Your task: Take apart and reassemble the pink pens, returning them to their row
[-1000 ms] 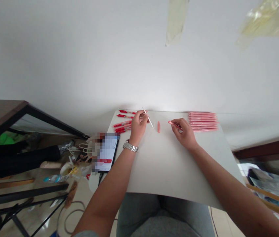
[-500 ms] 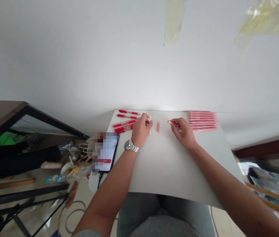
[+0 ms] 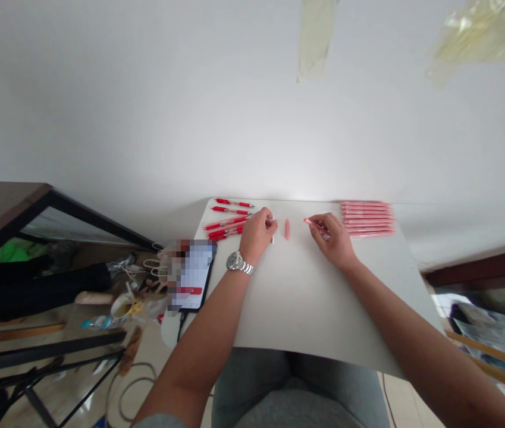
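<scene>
My left hand [image 3: 257,233], with a metal watch on the wrist, rests on the white board [image 3: 297,297] and pinches a thin white pen refill [image 3: 272,238] that lies almost flat under its fingers. My right hand [image 3: 332,239] holds a pink pen barrel [image 3: 313,223] by one end, tip pointing left. Between the two hands a small pink pen piece [image 3: 286,229] lies on the board. Several red pens [image 3: 228,223] lie just left of my left hand. A neat row of pink pen barrels [image 3: 367,218] sits right of my right hand.
The board rests on my lap against a white wall. A phone [image 3: 194,274] lies at the board's left edge beside a mug [image 3: 121,306], cables and clutter. A dark framed table [image 3: 33,249] stands further left. Wooden furniture and papers are at right.
My left hand lowered the white refill from an upright tilt down onto the board and shifted slightly right. My right hand and the pink barrel stayed put.
</scene>
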### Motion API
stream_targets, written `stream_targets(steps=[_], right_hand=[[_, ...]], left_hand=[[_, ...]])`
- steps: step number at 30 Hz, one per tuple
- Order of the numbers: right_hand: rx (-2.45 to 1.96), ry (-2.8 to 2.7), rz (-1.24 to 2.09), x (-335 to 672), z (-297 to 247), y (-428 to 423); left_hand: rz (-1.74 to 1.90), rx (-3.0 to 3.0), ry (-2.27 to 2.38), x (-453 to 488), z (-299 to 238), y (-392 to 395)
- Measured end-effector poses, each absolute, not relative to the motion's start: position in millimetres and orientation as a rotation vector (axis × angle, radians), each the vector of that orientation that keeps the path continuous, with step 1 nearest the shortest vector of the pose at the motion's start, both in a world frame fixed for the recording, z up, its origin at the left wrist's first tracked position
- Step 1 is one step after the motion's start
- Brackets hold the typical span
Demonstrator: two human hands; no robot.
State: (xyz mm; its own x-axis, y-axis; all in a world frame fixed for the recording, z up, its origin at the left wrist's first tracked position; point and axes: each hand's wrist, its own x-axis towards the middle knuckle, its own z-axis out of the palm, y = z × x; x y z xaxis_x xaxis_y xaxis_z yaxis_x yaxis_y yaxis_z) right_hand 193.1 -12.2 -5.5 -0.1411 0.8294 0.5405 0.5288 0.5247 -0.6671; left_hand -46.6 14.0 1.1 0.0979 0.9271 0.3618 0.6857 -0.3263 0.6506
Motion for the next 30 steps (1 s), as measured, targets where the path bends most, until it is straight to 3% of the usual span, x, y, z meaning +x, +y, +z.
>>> stream_targets(steps=[15,30], right_hand=[[-1.109,-1.837,0.401,193,-9,-11],[-1.085,-1.891,0.421,193,-10,-11]], left_hand=[[1.236,1.936,1.307,-39,14,6],[1.090,2.017,0.982,-23,11,-3]])
